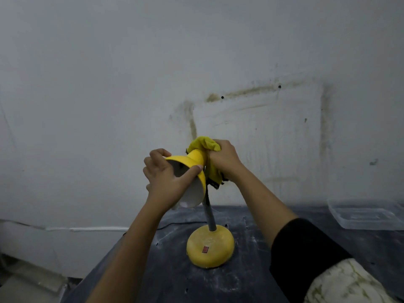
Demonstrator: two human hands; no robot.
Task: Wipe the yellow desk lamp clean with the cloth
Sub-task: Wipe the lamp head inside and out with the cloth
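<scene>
The left hand (pixel 166 180) grips the rim of the yellow desk lamp's shade (pixel 192 162); the right hand (pixel 225 159) squeezes the yellow cloth (pixel 204 145) against its narrow top, probably around the neck. Below both hands, the lamp base (pixel 209 248) stands on the dark table (pixel 170 276).

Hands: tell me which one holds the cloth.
The right hand, which grips the yellow cloth at the narrow end of the lamp shade. The left hand holds only the shade's rim, with no cloth.

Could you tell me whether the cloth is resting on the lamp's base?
No, the right hand grips the cloth against the narrow top of the shade, well above the base.
</scene>
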